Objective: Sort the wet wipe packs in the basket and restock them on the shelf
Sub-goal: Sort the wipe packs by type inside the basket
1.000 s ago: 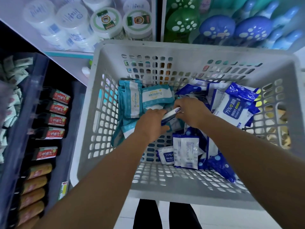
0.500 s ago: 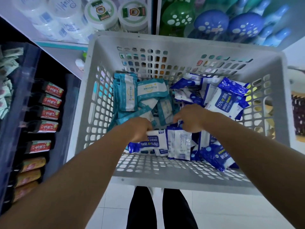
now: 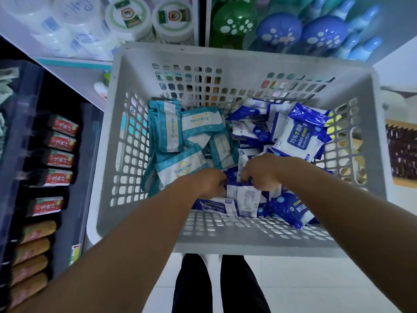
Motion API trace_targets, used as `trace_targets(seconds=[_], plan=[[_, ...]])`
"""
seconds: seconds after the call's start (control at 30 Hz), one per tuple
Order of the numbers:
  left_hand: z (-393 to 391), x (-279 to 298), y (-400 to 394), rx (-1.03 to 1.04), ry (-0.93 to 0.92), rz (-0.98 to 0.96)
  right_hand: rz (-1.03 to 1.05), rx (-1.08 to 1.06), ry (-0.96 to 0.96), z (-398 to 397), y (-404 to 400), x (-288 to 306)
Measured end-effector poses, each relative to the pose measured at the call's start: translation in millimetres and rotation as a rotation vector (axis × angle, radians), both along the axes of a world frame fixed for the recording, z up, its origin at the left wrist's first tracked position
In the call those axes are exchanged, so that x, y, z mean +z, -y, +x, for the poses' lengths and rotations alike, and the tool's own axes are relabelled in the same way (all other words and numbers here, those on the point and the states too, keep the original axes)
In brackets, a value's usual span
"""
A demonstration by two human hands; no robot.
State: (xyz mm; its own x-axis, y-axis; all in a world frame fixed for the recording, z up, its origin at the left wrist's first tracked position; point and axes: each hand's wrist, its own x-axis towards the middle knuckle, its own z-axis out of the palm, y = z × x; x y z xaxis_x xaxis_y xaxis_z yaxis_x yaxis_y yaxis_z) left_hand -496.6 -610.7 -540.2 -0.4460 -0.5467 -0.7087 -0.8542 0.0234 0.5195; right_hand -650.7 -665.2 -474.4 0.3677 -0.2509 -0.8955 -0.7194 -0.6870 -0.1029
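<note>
Both hands, left hand (image 3: 208, 184) and right hand (image 3: 262, 171), now lower among blue packs (image 3: 243, 197) in basket (image 3: 248, 55); fingers curled, grip indeterminate; sorting ongoing.

Basket (image 3: 246, 57): grey plastic, matt, smooth, walls and floor perforated. Teal-and-white wipe packs (image 3: 168, 129): soft plastic film, slight sheen, creased at seams. Blue-and-white alcohol wipe packs (image 3: 300, 134): glossy plastic film, crinkled edges. White tubs (image 3: 128, 16) on shelf: smooth plastic, printed paper-like lid labels. Blue spotted bottles (image 3: 279, 30): shiny plastic. Floor (image 3: 316, 285): pale smooth tiles.
</note>
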Motion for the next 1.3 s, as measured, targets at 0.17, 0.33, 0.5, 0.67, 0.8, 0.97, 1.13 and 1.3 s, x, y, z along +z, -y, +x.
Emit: trace_targets(seconds=[0.17, 0.33, 0.5, 0.67, 0.8, 0.97, 1.13, 1.3], plan=[[-2, -14, 20, 0.055, 0.176, -0.316, -0.348, 0.070, 0.099, -10, -2, -22], [-10, -30, 37, -0.160, 0.302, -0.561, -0.464, 0.075, 0.113, -9, 4, -28], [-9, -48, 44, -0.250, 0.383, -0.577, -0.508, 0.013, 0.148, -3, 13, -37], [-4, -67, 35, -0.194, 0.433, -0.837, -0.525, 0.042, 0.187, 8, 23, -58], [-9, -66, 23, -0.170, 0.514, -0.791, -0.532, 0.065, 0.140, 21, 29, -71], [-21, -67, 30, 0.119, 0.422, -0.829, -0.525, 0.034, 0.059, 26, 31, -77], [-29, -69, 39, 0.330, 0.293, -0.799, -0.569, -0.039, 0.104, 20, 30, -69], [-38, -69, 52, 0.485, 0.192, -0.579, -0.571, -0.116, 0.166, 16, 30, -60]])
